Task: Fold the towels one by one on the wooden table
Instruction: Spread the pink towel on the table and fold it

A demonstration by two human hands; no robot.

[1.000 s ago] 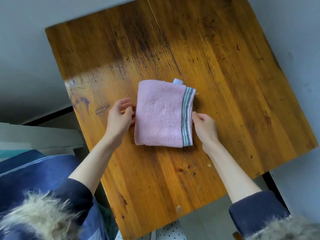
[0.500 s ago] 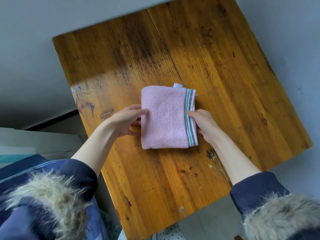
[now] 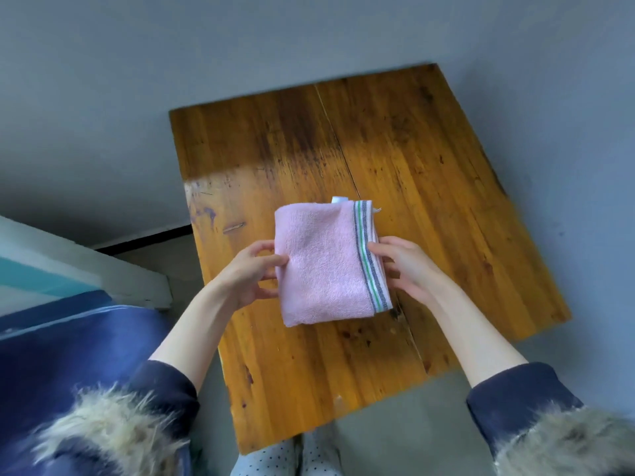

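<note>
Folded pink towel point(image 3: 326, 262) pinched at both side edges by left hand point(image 3: 247, 276) and right hand point(image 3: 405, 266) over table point(image 3: 429, 173); likely finished, next set aside without unfolding.

The folded towel point(image 3: 326, 262) sits over the middle of the table point(image 3: 429, 166), between the two hands. The left hand point(image 3: 247, 276) grips its left edge, thumb on top and the other fingers point(image 3: 266, 293) curled under. The right hand point(image 3: 409, 269) holds the right edge, where the striped band point(image 3: 369, 262) runs front to back (whether the towel rests on the table or is lifted just clear of it cannot be told). A small tag point(image 3: 338, 199) sticks out at the towel's far edge. Both forearms reach in from the near side. A bed point(image 3: 68, 338) lies to the left of the table, and a pair of slippered feet point(image 3: 302, 455) stands below its near edge.
</note>
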